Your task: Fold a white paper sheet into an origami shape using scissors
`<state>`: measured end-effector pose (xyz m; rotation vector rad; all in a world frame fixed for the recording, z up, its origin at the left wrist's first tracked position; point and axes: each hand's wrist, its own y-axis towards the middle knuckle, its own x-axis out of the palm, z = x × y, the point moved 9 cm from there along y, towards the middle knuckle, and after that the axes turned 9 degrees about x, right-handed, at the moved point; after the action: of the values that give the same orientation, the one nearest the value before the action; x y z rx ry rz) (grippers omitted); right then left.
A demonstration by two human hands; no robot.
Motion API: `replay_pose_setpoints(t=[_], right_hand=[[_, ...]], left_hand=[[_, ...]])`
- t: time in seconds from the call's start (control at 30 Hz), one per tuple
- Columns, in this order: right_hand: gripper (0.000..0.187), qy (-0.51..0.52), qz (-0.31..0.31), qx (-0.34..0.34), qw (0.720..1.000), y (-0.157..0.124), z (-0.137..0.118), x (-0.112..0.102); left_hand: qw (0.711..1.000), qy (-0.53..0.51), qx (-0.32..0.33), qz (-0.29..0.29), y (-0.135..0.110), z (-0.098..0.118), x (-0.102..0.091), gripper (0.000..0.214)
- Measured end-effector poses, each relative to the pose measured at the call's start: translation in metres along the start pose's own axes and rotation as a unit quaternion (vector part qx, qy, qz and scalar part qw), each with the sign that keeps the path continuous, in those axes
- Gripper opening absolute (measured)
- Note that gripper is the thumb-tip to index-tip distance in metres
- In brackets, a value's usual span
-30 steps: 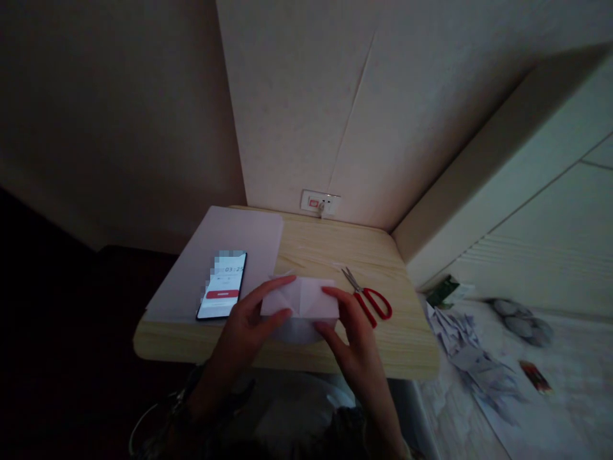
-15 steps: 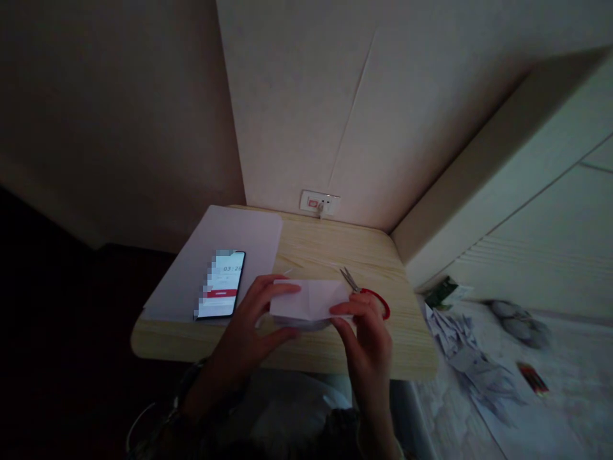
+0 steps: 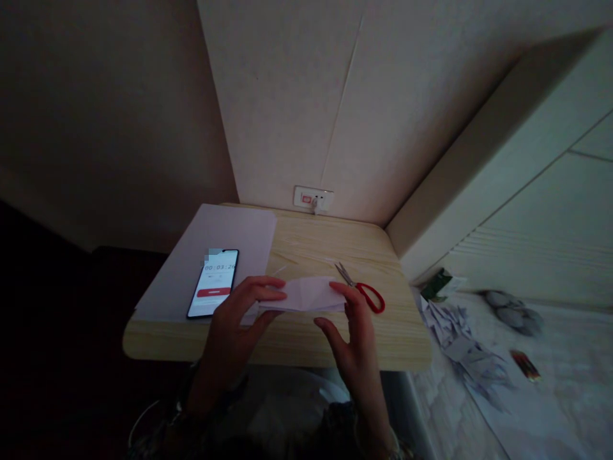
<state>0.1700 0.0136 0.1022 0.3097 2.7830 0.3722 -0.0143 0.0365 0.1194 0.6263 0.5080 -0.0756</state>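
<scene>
A small folded white paper [image 3: 311, 294] with creases across it is between my hands, just above the near part of the table. My left hand [image 3: 242, 306] pinches its left end, fingers on top and thumb below. My right hand [image 3: 352, 326] rests its fingertips on the paper's right end, while its thumb stands apart below the near edge. Just right of that hand, scissors [image 3: 366, 295] with red handles lie on the table, blades pointing away and to the left.
A phone [image 3: 213, 287] showing a timer lies on white sheets [image 3: 230, 230] at the left of the wooden table [image 3: 345, 236]. A wall socket [image 3: 313, 198] sits behind it. Cut paper pieces [image 3: 460, 345] and a grey bundle [image 3: 512, 312] lie on a bed at right.
The paper has tilted flatter. My right thumb has come away from its near edge, leaving the fingers on top. The whole view has shifted slightly.
</scene>
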Motion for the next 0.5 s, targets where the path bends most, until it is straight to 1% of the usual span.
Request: replay_pose_setpoints(t=[0.03, 0.13, 0.17, 0.23, 0.3, 0.33, 0.37, 0.4, 0.43, 0.47, 0.5], right_hand=[[0.036, -0.025, 0.003, -0.001, 1.000, 0.000, 0.000, -0.002], [0.014, -0.072, 0.024, -0.020, 0.997, 0.001, -0.006, -0.010], [0.012, -0.076, 0.033, -0.036, 0.996, 0.000, -0.010, -0.012], [0.016, -0.076, 0.047, -0.077, 0.993, -0.002, -0.020, -0.014], [0.024, -0.073, 0.049, -0.117, 0.989, -0.005, -0.030, -0.010], [0.028, -0.073, 0.044, -0.135, 0.987, -0.007, -0.034, -0.007], [0.030, -0.075, 0.037, -0.150, 0.985, -0.009, -0.038, -0.002], [0.031, -0.079, 0.030, -0.163, 0.983, -0.011, -0.041, 0.002], [0.032, -0.086, 0.024, -0.174, 0.981, -0.012, -0.043, 0.006], [0.033, -0.093, 0.017, -0.181, 0.979, -0.013, -0.044, 0.010], [0.033, -0.100, 0.013, -0.185, 0.978, -0.014, -0.044, 0.012]], left_hand=[[1.000, 0.002, -0.002, 0.007, 0.000, 0.001, -0.001, 0.013], [0.999, 0.017, -0.015, 0.039, 0.000, 0.002, -0.004, 0.013], [0.998, 0.020, -0.023, 0.049, -0.001, 0.001, -0.006, 0.014], [0.996, 0.011, -0.051, 0.074, -0.003, -0.004, -0.009, 0.016], [0.988, -0.035, -0.108, 0.104, -0.008, -0.016, -0.010, 0.012], [0.979, -0.075, -0.147, 0.117, -0.011, -0.024, -0.008, 0.016], [0.964, -0.125, -0.194, 0.128, -0.016, -0.033, -0.004, 0.029], [0.944, -0.186, -0.238, 0.132, -0.020, -0.041, 0.004, 0.040], [0.923, -0.244, -0.269, 0.124, -0.023, -0.047, 0.014, 0.047], [0.909, -0.287, -0.280, 0.116, -0.024, -0.049, 0.022, 0.049], [0.900, -0.316, -0.282, 0.105, -0.023, -0.050, 0.029, 0.051]])
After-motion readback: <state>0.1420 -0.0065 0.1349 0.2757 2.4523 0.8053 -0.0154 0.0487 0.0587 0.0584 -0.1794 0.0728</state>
